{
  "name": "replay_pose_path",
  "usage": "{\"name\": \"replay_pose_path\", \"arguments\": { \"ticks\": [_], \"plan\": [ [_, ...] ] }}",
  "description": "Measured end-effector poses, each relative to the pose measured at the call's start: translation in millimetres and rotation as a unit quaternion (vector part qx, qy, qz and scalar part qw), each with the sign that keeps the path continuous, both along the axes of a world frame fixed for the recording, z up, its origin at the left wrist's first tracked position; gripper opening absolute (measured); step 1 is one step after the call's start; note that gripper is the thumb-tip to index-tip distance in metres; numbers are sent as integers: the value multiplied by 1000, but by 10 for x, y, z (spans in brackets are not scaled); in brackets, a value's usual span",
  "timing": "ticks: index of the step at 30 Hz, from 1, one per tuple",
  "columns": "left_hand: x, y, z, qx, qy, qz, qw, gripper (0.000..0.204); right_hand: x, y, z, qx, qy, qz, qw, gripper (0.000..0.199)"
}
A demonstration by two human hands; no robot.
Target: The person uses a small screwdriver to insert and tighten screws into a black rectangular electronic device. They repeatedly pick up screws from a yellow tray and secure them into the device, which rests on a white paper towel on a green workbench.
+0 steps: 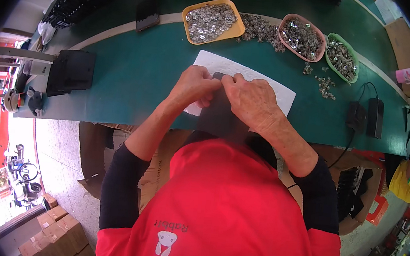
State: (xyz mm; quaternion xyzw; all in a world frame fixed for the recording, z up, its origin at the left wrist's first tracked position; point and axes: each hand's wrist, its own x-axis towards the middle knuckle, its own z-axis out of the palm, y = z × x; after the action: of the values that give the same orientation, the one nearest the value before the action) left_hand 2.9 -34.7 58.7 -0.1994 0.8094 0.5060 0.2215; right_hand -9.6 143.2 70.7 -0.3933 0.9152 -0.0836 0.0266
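Observation:
Both of my hands are at the upper end of a dark grey flat panel [223,117], which slopes toward my body over the table's near edge. My left hand [195,85] is closed, with thumb and forefinger pinching near the panel's top left corner. Fingers of my right hand [253,101] are bent over the top right corner, closed on it. The fingertips almost meet; any small part between them is hidden. Under the hands lies a white sheet [281,92] on the green tabletop [141,67].
Across the table stand a yellow tray [238,31] of shiny silver discs, a pink tray [282,24] and a green tray [356,58], both with small metal parts. Loose metal parts [261,29] lie between trays. A black box [72,72] stands left, black corded devices [375,117] right.

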Motion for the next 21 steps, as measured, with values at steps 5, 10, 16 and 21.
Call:
{"name": "replay_pose_path", "arguments": {
  "ticks": [5, 10, 16, 21],
  "plan": [
    [58, -46, -43, 63, 30, 16, 997, 21, -11, 113, -5, -38, 7, 2, 999, 17],
    [126, -151, -143, 140, 48, 20, 989, 16, 12, 139, -4, -41, 38, 13, 998, 12],
    [123, -132, -130, 116, 44, 8, 992, 15, 48, 127, 33, 10, 68, 23, 997, 17],
    [133, -120, -114, 116, 47, 8, 992, 16, 41, 101, 24, 27, 79, 30, 996, 20]
  ]
}}
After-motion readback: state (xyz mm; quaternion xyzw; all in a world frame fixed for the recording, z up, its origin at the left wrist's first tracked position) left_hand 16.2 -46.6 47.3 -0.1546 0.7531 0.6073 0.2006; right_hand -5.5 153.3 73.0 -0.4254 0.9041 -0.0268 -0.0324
